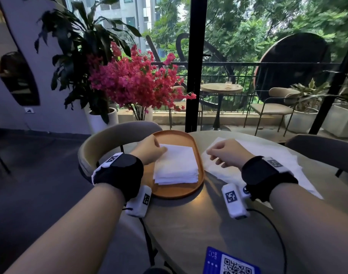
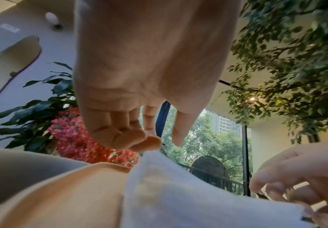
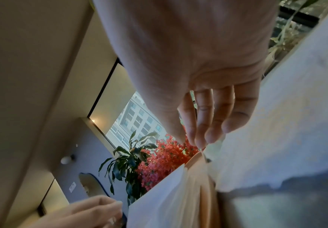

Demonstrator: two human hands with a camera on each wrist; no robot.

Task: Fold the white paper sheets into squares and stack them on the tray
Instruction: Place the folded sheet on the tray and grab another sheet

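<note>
At a round grey worktop [image 1: 189,234], my left hand [image 1: 147,150] rests on the far left corner of the stack of folded white paper squares [image 1: 177,165], fingers loosely bent over that corner and gripping nothing — the wrist view shows the fingertips [image 2: 139,141] just above the paper. The stack lies several squares deep in the middle of the oval orange wooden tray [image 1: 181,191], which sits at the worktop's left edge. My right hand [image 1: 228,154], fingers curled loosely, sits on the near left corner of the unfolded white paper sheets [image 1: 284,161] spread toward the right edge; whether that grip has a sheet pinched I cannot tell. By my reckoning the job is well along but unfinished — more than one flat sheet seems left to fold. The tray's rim overhangs the left edge slightly, so the stack has little margin there; the worktop's near half lies open, bar a blue QR-code card [image 1: 230,263] at the near edge.
</note>
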